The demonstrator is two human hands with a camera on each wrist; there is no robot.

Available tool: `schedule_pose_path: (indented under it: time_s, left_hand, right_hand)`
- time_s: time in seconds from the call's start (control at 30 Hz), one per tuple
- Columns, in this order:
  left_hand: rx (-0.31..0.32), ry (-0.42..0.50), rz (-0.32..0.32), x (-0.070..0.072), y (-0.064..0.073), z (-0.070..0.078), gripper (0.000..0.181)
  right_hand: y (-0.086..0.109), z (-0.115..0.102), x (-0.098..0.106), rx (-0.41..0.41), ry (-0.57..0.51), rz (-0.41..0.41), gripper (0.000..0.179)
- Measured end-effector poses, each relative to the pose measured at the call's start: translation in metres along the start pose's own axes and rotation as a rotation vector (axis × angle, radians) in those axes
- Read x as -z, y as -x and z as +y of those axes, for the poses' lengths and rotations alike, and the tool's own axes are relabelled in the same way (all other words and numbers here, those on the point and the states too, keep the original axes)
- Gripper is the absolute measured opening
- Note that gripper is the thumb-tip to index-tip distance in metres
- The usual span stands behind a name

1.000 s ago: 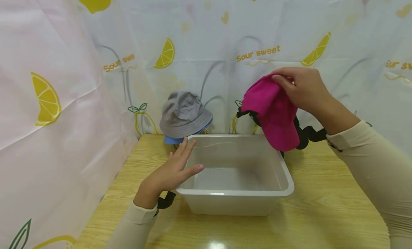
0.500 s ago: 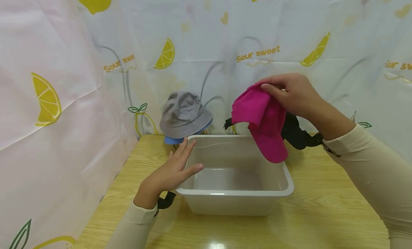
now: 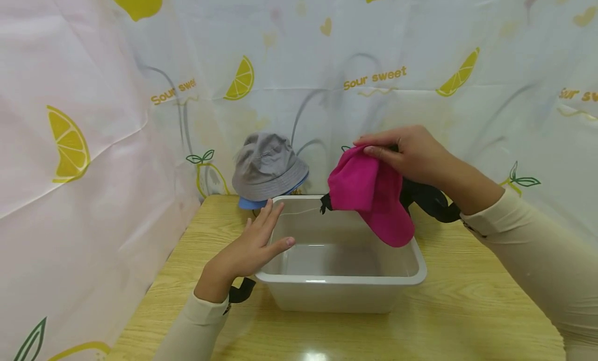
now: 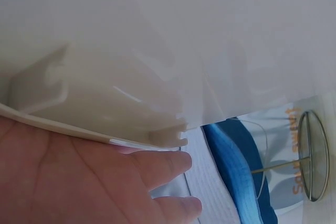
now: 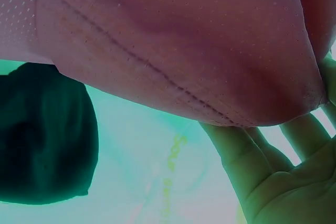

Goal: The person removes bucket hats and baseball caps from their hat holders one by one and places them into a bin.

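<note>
A bright pink cap (image 3: 352,182) hangs by its crown from my right hand (image 3: 411,153), pinched between thumb and fingers. Its brim points down over the right inner side of a pale grey plastic bin (image 3: 336,281), and a black strap end sticks out at its left. In the right wrist view the cap (image 5: 173,40) fills the upper part, with my fingers at its edge. My left hand (image 3: 249,247) lies along the bin's left rim, fingers extended and thumb over the inside. The left wrist view shows its palm (image 4: 79,182) against the bin's outer wall.
Behind the bin's back left corner, a grey bucket hat (image 3: 266,164) sits over a blue hat (image 3: 252,203). A wire stand (image 4: 313,156) shows beside the blue hat in the left wrist view. A lemon-print curtain (image 3: 299,50) backs the wooden table (image 3: 481,278).
My right hand has moved left and down with the pink cap, bringing it from the bin's back right corner to lower over the bin. The left hand has stayed in place.
</note>
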State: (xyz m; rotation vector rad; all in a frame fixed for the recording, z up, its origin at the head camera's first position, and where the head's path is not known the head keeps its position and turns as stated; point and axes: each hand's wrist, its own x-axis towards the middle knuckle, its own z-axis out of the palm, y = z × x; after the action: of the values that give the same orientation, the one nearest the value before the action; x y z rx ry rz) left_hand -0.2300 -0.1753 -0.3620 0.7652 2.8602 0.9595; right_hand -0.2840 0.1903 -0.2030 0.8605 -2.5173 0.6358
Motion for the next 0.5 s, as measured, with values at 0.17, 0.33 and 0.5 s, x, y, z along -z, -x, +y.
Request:
schedule_pose_path:
  time_s: [0.17, 0.33, 0.5]
  left_hand:
    - [-0.004, -0.007, 0.002, 0.0, 0.0, 0.0, 0.088]
    - [-0.003, -0.006, 0.001, 0.0, -0.001, 0.0, 0.088]
    - [-0.002, -0.005, 0.004, 0.0, -0.001, -0.001, 0.087]
  right_hand:
    - [0.003, -0.003, -0.007, 0.026, 0.002, -0.039, 0.031]
    - [0.004, -0.011, -0.011, 0.058, -0.001, -0.079, 0.034]
    - [0.004, -0.018, -0.017, 0.126, 0.002, -0.106, 0.033]
